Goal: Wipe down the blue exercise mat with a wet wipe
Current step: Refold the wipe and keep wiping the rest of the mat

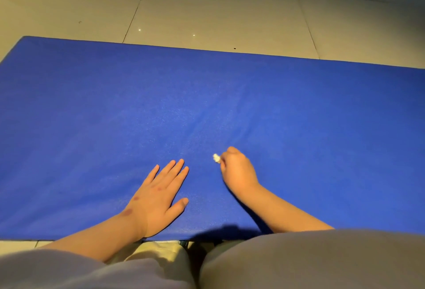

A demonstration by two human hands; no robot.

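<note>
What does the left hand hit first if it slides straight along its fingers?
Probably nothing: the left hand, flat on the blue mat, points just left of the wipe in the right hand; bare mat up to the tiled floor.

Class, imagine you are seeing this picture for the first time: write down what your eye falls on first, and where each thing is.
The bright blue mat fills the middle of the view, lying on a pale tiled floor. Near the mat's near edge, the left hand rests flat on it with straight fingers. Just to its right, the right hand is curled round a small white wipe.
</note>
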